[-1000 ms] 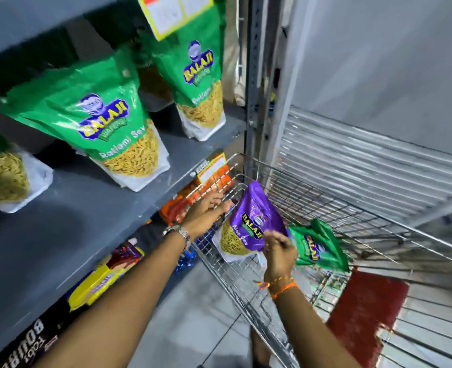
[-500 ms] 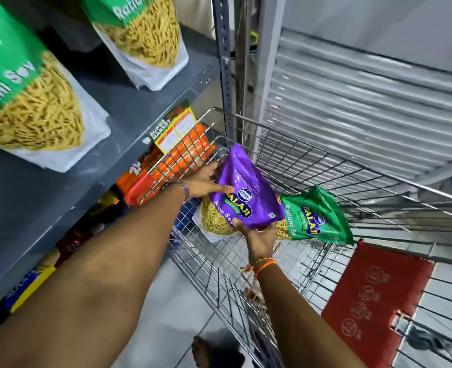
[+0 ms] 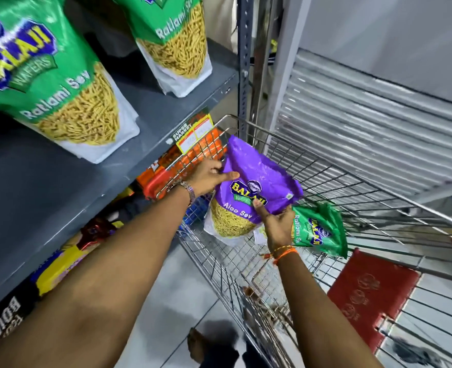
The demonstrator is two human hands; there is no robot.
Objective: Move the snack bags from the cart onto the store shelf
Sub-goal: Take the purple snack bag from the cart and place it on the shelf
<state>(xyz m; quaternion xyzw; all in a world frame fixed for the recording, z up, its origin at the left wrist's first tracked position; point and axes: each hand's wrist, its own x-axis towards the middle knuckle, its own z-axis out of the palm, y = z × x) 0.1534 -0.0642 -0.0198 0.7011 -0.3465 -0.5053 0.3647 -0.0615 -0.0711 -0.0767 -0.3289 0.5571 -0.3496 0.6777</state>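
A purple Aloo Sev snack bag (image 3: 256, 181) is held up inside the wire cart (image 3: 333, 179). My left hand (image 3: 208, 177) grips its upper left edge, thumb across the front. My right hand (image 3: 275, 224) holds its lower right side, thumb on the logo. A green Ratlami Sev bag (image 3: 316, 231) hangs just right of that hand, touching it; whether the fingers also hold it is hidden. The grey store shelf (image 3: 49, 187) on the left carries two upright green Ratlami Sev bags, one near (image 3: 52, 75) and one further back (image 3: 174, 35).
A price tag (image 3: 194, 132) hangs on the shelf's front edge. Orange and yellow packets (image 3: 182, 160) fill the shelf below. A steel upright (image 3: 244, 62) stands behind the cart. A red cart seat flap (image 3: 368, 296) lies at the lower right. Tiled floor shows beneath.
My left hand has closed on the purple bag's top edge, which it was only reaching for. The bag has tilted flatter, and my view has moved closer and downward.
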